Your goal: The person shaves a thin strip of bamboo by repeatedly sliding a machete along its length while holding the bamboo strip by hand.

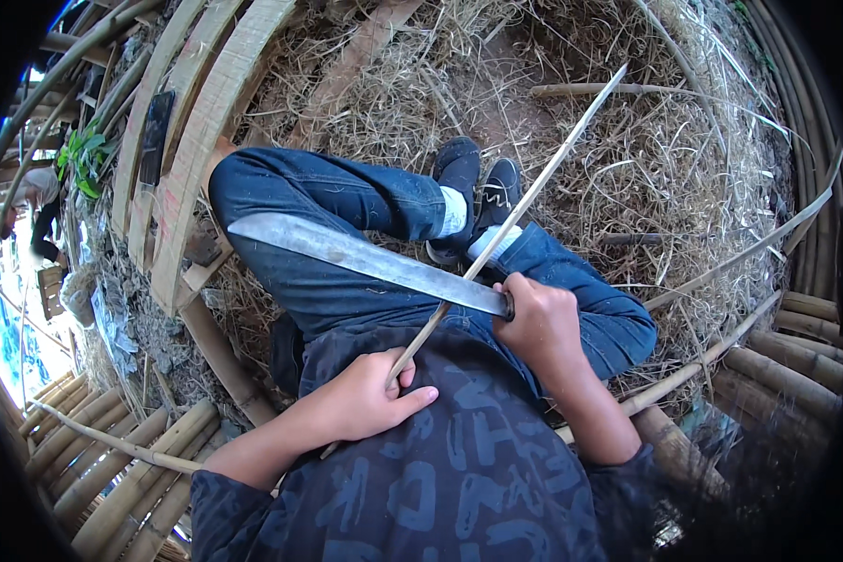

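Observation:
My right hand (545, 323) is wrapped round the dark handle of a machete (375, 260). Its long, worn grey blade points left across my thighs. A thin bamboo strip (545, 178) runs slantwise from my lap up past my shoes, and the blade crosses it close to the handle. Around the strip's lower part curl the fingers of my left hand (377, 395), with the thumb stretched out to the right. Part of the strip is hidden beneath that hand and reappears below the wrist.
Wooden planks (192, 159) with a dark phone (156, 136) on them stand at the left. Shavings (646, 178) litter the ground round my shoes (457, 173). Bamboo slats (140, 468) lie at lower left, more bamboo poles (787, 375) at right. Another person (42, 201) is at far left.

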